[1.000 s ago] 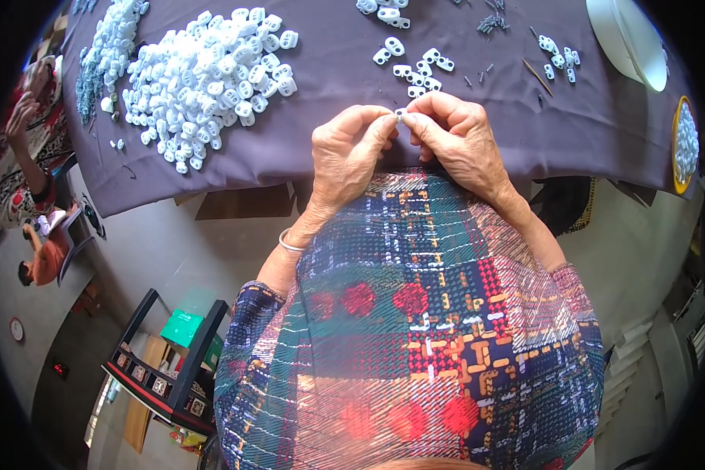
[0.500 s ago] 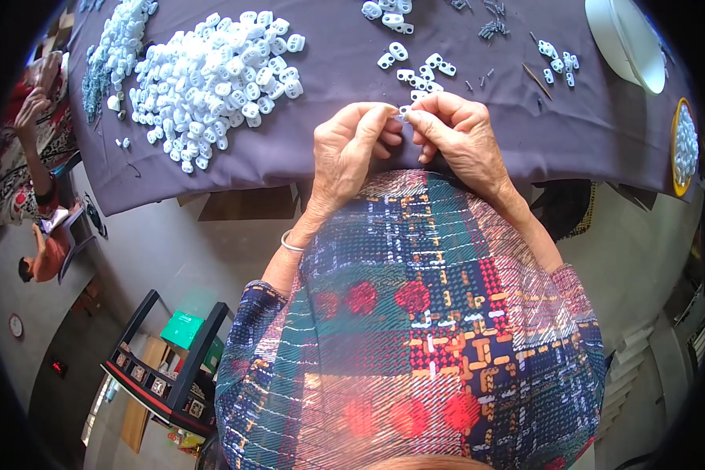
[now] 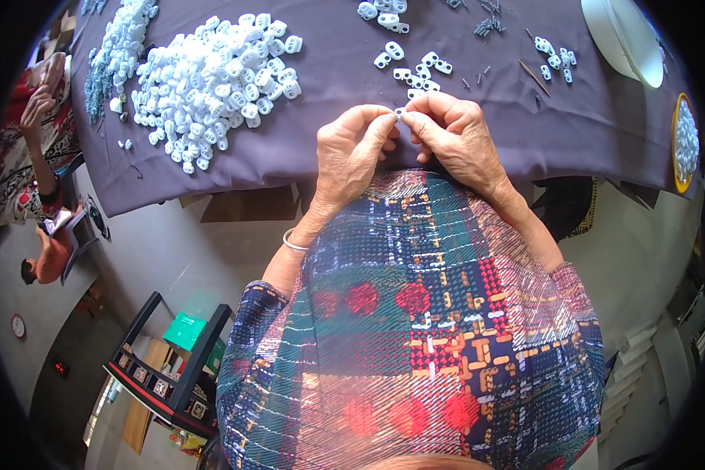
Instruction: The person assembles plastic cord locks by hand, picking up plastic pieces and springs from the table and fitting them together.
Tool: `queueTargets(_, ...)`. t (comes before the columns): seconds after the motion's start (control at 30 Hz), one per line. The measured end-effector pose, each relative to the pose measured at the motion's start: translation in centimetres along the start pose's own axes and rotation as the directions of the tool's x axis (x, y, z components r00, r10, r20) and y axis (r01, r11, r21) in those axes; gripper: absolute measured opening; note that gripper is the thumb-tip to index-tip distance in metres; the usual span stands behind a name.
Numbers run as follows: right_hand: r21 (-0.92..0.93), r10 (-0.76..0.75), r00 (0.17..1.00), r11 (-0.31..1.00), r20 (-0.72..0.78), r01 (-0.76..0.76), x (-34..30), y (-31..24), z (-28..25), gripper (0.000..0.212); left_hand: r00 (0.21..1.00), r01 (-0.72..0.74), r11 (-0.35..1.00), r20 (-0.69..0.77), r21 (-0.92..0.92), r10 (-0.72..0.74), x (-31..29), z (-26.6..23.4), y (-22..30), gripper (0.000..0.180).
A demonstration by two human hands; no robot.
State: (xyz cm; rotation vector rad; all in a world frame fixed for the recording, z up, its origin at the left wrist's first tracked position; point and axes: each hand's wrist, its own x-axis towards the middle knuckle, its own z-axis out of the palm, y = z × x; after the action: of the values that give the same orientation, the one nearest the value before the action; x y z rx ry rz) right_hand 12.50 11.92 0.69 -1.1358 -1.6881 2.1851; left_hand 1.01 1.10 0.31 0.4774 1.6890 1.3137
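Observation:
Above the near edge of the cloth-covered table, my left hand and my right hand meet fingertip to fingertip. Between them is a small white plastic cord lock, pinched by thumb and forefinger on both sides. Most of it is hidden by the fingertips. Just beyond my hands lie loose two-hole cord locks. A few short dark springs are scattered to their right. At the left rises a big heap of white cord-lock pieces.
Grey springs lie farther back, near a thin wooden stick and more cord locks. A white tub stands at the far right, above a yellow-rimmed basket of white pieces. Another person's hand shows at the left.
My hands stay in nearly the same place. Their fingertips have drawn slightly closer around the cord lock, and less of it shows now.

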Motion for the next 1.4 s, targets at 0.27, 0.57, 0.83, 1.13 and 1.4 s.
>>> queueTargets(0.27, 0.002, 0.035, 0.999, 0.999, -0.041, -0.035, 0.0, -0.2, 0.5, 0.010, 0.998, -0.035, 0.999, -0.056, -0.015, 0.034, -0.1, 0.4, -0.1, 0.012)
queueTargets(0.57, 0.072, 0.047, 0.999, 0.996, 0.007, -0.048, 0.0, -0.4, 0.1, 0.010, 0.998, -0.053, 0.998, 0.029, -0.021, 0.053, 0.0, -0.3, 0.0, 0.016)
queueTargets(0.83, 0.172, -0.075, 0.986, 0.980, -0.146, 0.100, 0.7, 0.3, -1.3, 0.013, 0.740, -0.413, 0.386, 0.057, 0.825, 0.670, 5.5, -0.5, 2.6, 0.019)
queueTargets(1.13, 0.220, -0.066, 0.989, 0.971, -0.134, 0.095, 0.9, 0.6, -1.9, 0.014, 0.634, -0.533, 0.229, 0.206, 0.815, 0.746, 7.6, 1.4, 2.2, 0.018)
queueTargets(1.4, 0.218, -0.089, 0.989, 0.969, -0.117, 0.113, 1.1, 1.0, -1.4, 0.014, 0.995, 0.091, 0.923, 0.078, -0.374, -0.067, 3.5, -2.3, 2.4, 0.021)
